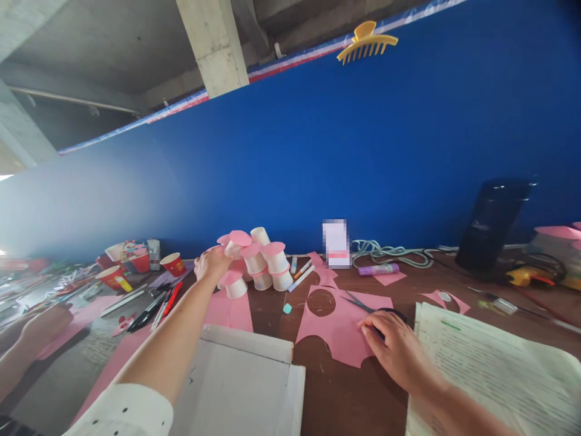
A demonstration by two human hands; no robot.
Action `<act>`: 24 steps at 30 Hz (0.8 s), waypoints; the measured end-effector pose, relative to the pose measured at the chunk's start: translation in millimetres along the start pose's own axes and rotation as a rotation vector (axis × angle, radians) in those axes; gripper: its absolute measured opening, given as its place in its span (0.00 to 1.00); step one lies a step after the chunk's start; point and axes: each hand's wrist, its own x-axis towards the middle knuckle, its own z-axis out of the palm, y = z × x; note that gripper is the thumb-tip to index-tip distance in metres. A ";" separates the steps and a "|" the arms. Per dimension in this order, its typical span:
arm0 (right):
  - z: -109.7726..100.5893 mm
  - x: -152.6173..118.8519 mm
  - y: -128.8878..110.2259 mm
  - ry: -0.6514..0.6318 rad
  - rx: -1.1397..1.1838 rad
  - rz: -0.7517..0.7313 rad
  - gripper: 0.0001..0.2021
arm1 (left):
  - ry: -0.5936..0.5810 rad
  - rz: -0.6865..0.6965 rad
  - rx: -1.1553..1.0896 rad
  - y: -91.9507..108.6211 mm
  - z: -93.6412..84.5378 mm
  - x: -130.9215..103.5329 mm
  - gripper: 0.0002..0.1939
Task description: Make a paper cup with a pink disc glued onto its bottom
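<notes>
My left hand (pixel 212 264) reaches to the left side of a stack of white paper cups (pixel 261 263) with pink paper discs between and on top of them. Its fingers are closed around a tilted white paper cup (pixel 234 247) topped by a pink disc (pixel 240 238); the fingertips are partly hidden. Another cup (pixel 236 288) stands below that hand. On the table my right hand (pixel 394 342) is closed over the handles of scissors (pixel 359 303), whose blades lie over a pink paper sheet (pixel 338 324) with round cut-outs.
A white cardboard piece (pixel 245 381) lies in front, printed pages (pixel 494 369) to the right. Markers (pixel 301 275), a purple glue stick (pixel 378 269), a cable (pixel 390 251) and a black bottle (pixel 492 224) line the back. At left are red cups (pixel 172 264), pens (pixel 149 310) and another person's hand (pixel 48 327).
</notes>
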 end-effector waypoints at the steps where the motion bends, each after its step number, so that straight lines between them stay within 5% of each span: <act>1: 0.1 0.0 0.3 -0.001 0.000 0.001 0.11 | -0.001 -0.002 0.020 1.7 -0.2 -1.4 0.19; 15: -0.3 0.5 -0.2 -0.009 -0.024 0.012 0.11 | -0.068 -0.041 0.071 12.3 17.0 -4.5 0.19; 24: -1.8 1.0 -3.2 -0.008 -0.023 0.007 0.11 | -0.093 0.005 0.063 -10.0 13.9 -19.7 0.18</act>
